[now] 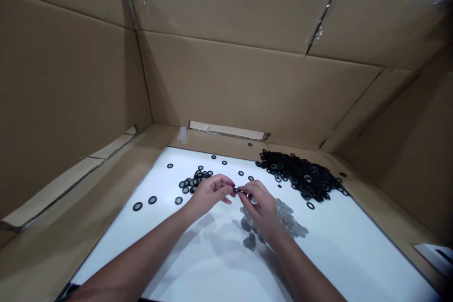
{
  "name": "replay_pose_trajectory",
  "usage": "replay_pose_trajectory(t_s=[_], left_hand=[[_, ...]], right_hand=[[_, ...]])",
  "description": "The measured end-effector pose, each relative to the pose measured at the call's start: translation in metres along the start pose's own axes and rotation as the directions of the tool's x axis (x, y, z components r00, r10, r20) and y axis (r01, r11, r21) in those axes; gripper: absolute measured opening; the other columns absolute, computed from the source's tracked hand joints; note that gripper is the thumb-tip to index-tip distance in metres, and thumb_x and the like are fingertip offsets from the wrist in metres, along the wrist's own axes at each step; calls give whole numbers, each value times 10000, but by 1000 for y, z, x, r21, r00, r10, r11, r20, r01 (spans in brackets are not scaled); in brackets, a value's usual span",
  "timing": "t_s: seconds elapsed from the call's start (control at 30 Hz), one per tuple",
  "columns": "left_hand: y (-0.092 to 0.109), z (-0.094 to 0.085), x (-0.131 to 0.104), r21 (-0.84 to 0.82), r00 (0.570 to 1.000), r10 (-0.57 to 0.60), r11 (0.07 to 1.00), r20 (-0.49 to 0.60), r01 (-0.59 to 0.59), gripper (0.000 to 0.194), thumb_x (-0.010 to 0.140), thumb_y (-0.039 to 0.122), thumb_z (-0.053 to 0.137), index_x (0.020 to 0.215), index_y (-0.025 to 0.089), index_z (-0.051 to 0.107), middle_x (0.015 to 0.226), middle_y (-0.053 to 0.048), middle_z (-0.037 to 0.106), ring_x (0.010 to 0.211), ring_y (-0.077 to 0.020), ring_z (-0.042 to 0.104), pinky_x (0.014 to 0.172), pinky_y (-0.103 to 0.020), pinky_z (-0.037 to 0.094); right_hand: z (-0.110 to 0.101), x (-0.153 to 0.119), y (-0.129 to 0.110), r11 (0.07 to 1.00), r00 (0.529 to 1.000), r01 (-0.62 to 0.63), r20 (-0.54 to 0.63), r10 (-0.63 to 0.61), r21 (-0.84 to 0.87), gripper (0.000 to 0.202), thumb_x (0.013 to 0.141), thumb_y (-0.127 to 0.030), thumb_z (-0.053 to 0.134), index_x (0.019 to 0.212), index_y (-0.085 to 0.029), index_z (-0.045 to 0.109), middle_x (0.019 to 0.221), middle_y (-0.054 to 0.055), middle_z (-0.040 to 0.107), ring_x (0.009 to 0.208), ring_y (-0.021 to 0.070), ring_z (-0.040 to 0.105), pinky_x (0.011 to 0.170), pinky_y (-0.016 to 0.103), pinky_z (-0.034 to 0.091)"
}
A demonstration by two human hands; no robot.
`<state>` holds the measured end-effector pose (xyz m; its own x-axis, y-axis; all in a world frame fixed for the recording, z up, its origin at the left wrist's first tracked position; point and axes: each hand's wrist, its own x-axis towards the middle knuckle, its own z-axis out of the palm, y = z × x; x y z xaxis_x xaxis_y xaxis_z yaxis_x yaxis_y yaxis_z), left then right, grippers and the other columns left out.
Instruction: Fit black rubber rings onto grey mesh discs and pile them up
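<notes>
In the middle of the head view, my left hand point(210, 192) and my right hand point(262, 205) meet fingertip to fingertip above the white board. Both pinch a small black ring point(236, 190), seen nearly edge-on; whether a disc sits in it I cannot tell. Beneath and beside my right hand lies a spread of thin grey discs point(292, 222), partly hidden by that hand. Just past my left hand is a cluster of black rings with grey centres point(193, 182). A large heap of black rings point(306, 177) lies at the far right.
The white board point(205, 264) lies inside a tall cardboard box, with a back wall point(240, 85) and side walls around it. Several grey-centred rings point(152, 200) are scattered singly at the left. A white object point(433, 255) sits at the right edge.
</notes>
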<state>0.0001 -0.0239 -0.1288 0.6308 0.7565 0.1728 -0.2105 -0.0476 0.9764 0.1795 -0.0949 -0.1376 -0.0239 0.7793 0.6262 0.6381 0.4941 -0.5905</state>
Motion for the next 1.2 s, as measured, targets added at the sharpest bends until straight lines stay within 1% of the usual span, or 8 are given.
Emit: replay_pose_trajectory(t_s=[0.13, 0.27, 0.4, 0.5, 0.6, 0.73, 0.97, 1.2], left_hand=[[3, -3, 0, -102, 981, -138, 983, 137, 153, 374, 858, 477, 638, 958, 118, 658, 812, -90, 676, 788, -197, 662, 648, -325, 589], [2, -8, 2, -115, 982, -156, 979, 110, 169, 298, 778, 376, 751, 939, 134, 683, 858, -76, 678, 790, -172, 649, 669, -294, 578], [2, -8, 4, -29, 996, -79, 996, 43, 81, 265, 792, 360, 731, 950, 149, 706, 877, -62, 674, 828, -174, 632, 722, -315, 580], [3, -6, 4, 21, 999, -38, 999, 32, 38, 244, 809, 353, 711, 949, 154, 708, 889, -58, 681, 798, -158, 629, 730, -295, 560], [4, -4, 3, 44, 999, -39, 998, 26, 38, 252, 814, 342, 709, 989, 162, 681, 876, -42, 668, 742, -136, 622, 701, -276, 540], [1, 0, 1, -23, 998, -66, 998, 19, 66, 247, 816, 340, 708, 974, 163, 642, 840, -20, 617, 775, -142, 607, 683, -269, 534], [0, 2, 1, -28, 998, -28, 999, -53, 26, 181, 851, 323, 661, 864, 145, 634, 781, -10, 585, 733, -121, 562, 643, -234, 484], [-3, 0, 2, 150, 996, -80, 986, 29, 74, 174, 819, 307, 669, 794, 142, 619, 744, 2, 582, 652, -110, 555, 613, -244, 485]], right_hand=[[-8, -3, 4, 980, 991, 130, 16, -129, -148, 216, 925, -200, 559, 1058, -283, 708, 913, 65, 628, 748, 191, 603, 643, 333, 499], [-10, 1, 2, 982, 990, 112, 97, -98, -149, 226, 926, -230, 546, 1068, -283, 714, 961, 80, 649, 825, 213, 613, 704, 352, 502], [-6, 5, -4, 996, 991, -84, 110, 82, 13, 231, 934, -271, 522, 1130, -252, 644, 937, 71, 657, 773, 198, 599, 640, 317, 488], [-1, 5, -7, 961, 958, -256, 159, 238, 102, 168, 952, -322, 499, 939, -234, 641, 732, 13, 621, 633, 164, 541, 551, 275, 412], [5, 4, -6, 942, 939, -305, 212, 271, 143, 289, 971, -343, 469, 728, -219, 564, 598, -26, 546, 542, 136, 464, 533, 267, 346], [15, -1, -5, 901, 932, -359, 154, 329, 246, 283, 983, -380, 450, 761, -223, 529, 556, -43, 496, 514, 131, 424, 526, 264, 325], [19, -2, -6, 923, 938, -328, 187, 292, 202, 315, 990, -359, 436, 717, -213, 493, 616, -29, 523, 565, 133, 463, 561, 261, 341], [9, 3, -5, 959, 946, -270, 212, 246, 92, 344, 1002, -350, 391, 694, -209, 454, 581, -43, 459, 547, 127, 432, 553, 261, 311]])
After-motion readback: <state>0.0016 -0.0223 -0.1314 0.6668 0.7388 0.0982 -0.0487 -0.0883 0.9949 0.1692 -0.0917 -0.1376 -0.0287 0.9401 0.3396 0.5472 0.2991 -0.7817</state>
